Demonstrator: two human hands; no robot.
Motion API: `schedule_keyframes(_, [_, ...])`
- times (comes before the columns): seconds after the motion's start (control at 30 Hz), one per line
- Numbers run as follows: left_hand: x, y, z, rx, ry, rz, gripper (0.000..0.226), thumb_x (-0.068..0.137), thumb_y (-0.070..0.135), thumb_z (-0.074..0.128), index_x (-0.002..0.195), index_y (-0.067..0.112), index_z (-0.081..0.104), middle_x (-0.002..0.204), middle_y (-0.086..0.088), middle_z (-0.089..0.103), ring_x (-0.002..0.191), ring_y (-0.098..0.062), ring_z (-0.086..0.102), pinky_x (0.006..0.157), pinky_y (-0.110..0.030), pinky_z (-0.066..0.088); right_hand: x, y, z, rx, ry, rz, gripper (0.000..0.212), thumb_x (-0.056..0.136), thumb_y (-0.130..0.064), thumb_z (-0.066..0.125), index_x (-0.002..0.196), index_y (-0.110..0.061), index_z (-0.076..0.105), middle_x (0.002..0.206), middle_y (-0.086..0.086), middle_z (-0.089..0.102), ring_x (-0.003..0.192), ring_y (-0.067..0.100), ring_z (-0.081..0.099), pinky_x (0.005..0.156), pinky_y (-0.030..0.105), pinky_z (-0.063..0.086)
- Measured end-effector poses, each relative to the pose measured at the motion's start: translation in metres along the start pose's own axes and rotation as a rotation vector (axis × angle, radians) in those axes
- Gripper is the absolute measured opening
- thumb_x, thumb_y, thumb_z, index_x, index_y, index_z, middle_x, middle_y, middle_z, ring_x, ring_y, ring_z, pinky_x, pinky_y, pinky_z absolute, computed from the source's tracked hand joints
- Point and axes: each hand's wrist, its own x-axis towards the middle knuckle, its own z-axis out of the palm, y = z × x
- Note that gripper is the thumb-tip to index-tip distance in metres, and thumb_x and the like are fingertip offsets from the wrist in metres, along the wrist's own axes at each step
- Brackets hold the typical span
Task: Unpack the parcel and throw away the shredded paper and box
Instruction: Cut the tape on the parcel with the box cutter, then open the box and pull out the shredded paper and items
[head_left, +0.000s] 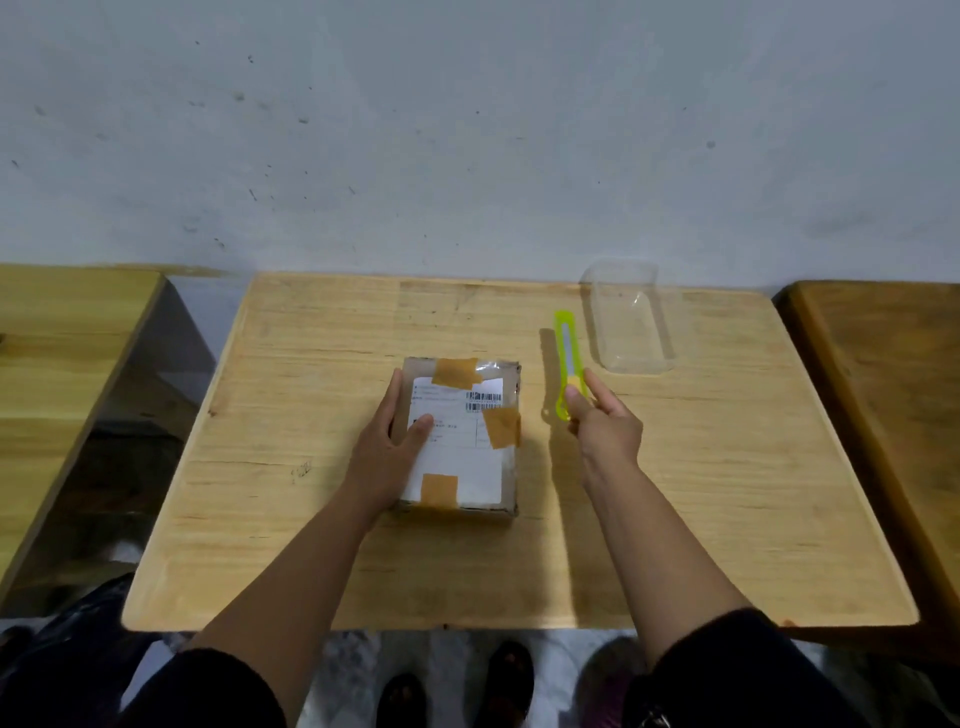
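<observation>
Head view, looking down on a pale wooden table (701, 493), and the parcel (470, 441) sits right in the middle of it, flat, label up, still sealed. Brown tape patches cross the top at the far edge, the right side and the near edge, and there's a clear strip glinting along the far end.

Left hand (387, 457) is laid over the parcel's left side, palm down, fingers spread along the edge, thumb resting on the white label. That's a pinning hold, pressing it to the table, not a closed grasp. Right hand (602, 421) is clenched around the handle end of a lime-green utility knife (568, 364), which points away toward the wall, just right of the parcel and clear of it. I can't tell whether any blade is out.

Beyond the knife, a clear plastic container (631, 317) stands empty near the back edge.

My read on the box: small, corrugated, a bit scuffed at the corners, probably light since one flat hand settles it. Stiff enough along the edges, softer across the top, so holding it by the side, as now, looks sensible. The glossy tape could let a blade skid, and a deep cut might reach whatever's packed inside. Shredded paper, none showing yet.
</observation>
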Motion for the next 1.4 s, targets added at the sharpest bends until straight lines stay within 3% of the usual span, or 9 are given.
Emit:
schedule_keyframes(0.2, [0.003,-0.002,0.001,0.059,0.036,-0.019,0.066,0.091,0.035,0.053,0.144,0.042,0.014,0.145,0.002,0.040,0.105,-0.016,0.057,0.066,-0.016,0.046,0.067,-0.010,0.036,-0.256,0.044,-0.004,0.044,0.085,-0.012,0.063,0.129,-0.016,0.055,0.132,0.006,0.058,0.114,0.022,0.058,0.103,0.030,0.043])
schedule_keyframes(0.43, [0.004,0.001,0.002,0.030,0.061,-0.054,0.064,0.090,0.035,0.055,0.140,0.049,0.018,0.137,0.011,0.045,0.090,0.005,0.054,0.058,-0.006,0.049,0.090,-0.019,0.057,-0.531,0.014,-0.159,0.036,0.090,-0.013,0.056,0.125,-0.007,0.057,0.127,0.012,0.061,0.115,0.025,0.056,0.094,0.022,0.038])
schedule_keyframes(0.57, [0.002,0.001,0.001,0.016,0.079,-0.034,0.065,0.087,0.037,0.059,0.139,0.048,0.023,0.139,0.011,0.045,0.101,-0.002,0.057,0.071,-0.014,0.053,0.082,-0.012,0.059,-0.690,0.048,-0.284,0.020,0.089,-0.012,0.050,0.070,-0.012,0.056,0.091,0.023,0.058,0.089,0.036,0.054,0.072,0.032,0.038])
schedule_keyframes(0.67, [-0.002,0.005,-0.002,0.107,0.112,-0.031,0.067,0.084,0.041,0.061,0.140,0.044,0.025,0.143,0.009,0.043,0.116,-0.008,0.052,0.077,-0.011,0.046,0.072,-0.007,0.055,-0.719,0.041,-0.369,0.024,0.092,-0.013,0.045,0.106,-0.003,0.061,0.118,0.017,0.058,0.112,0.032,0.052,0.086,0.030,0.037])
schedule_keyframes(0.73, [-0.012,0.006,-0.003,0.165,0.142,-0.035,0.076,0.078,0.049,0.063,0.142,0.040,0.024,0.146,0.008,0.040,0.126,-0.011,0.045,0.089,-0.020,0.046,0.061,-0.009,0.051,-0.716,-0.108,-0.487,0.034,0.095,-0.016,0.044,0.125,-0.007,0.056,0.133,0.010,0.055,0.124,0.024,0.048,0.100,0.025,0.032])
schedule_keyframes(0.83, [-0.041,0.004,-0.001,0.224,0.097,0.017,0.106,0.056,0.068,0.072,0.143,0.039,0.021,0.145,0.013,0.036,0.128,-0.009,0.038,0.100,-0.033,0.042,0.047,-0.014,0.046,-0.699,-0.455,-0.491,0.033,0.096,-0.024,0.046,0.126,-0.016,0.058,0.133,-0.001,0.057,0.125,0.012,0.048,0.093,0.011,0.030])
schedule_keyframes(0.93, [-0.059,-0.002,0.004,0.270,0.066,0.070,0.118,0.042,0.060,0.082,0.142,0.039,0.022,0.140,0.018,0.033,0.125,-0.002,0.032,0.102,-0.029,0.036,0.041,-0.014,0.040,-0.725,-0.597,-0.401,0.030,0.095,-0.020,0.046,0.120,-0.018,0.062,0.123,0.000,0.064,0.117,0.016,0.056,0.091,0.022,0.043])
schedule_keyframes(1.23, [-0.016,0.002,-0.027,0.385,0.301,0.046,0.095,0.062,0.027,0.084,0.141,0.016,0.032,0.143,-0.007,0.042,0.132,-0.021,0.036,0.106,-0.036,0.034,0.015,-0.006,0.009,-0.672,-0.456,-0.432,0.038,0.094,-0.022,0.051,0.132,-0.024,0.051,0.124,-0.008,0.061,0.109,0.006,0.054,0.087,0.009,0.038])
schedule_keyframes(1.4, [0.007,0.005,-0.035,0.170,0.298,-0.005,0.045,0.092,0.020,0.053,0.136,0.017,0.043,0.131,-0.005,0.057,0.122,-0.018,0.050,0.094,-0.020,0.034,-0.016,0.028,0.000,-0.657,-0.401,-0.533,0.053,0.080,-0.012,0.070,0.129,-0.022,0.054,0.110,-0.008,0.057,0.101,0.010,0.058,0.089,0.015,0.046])
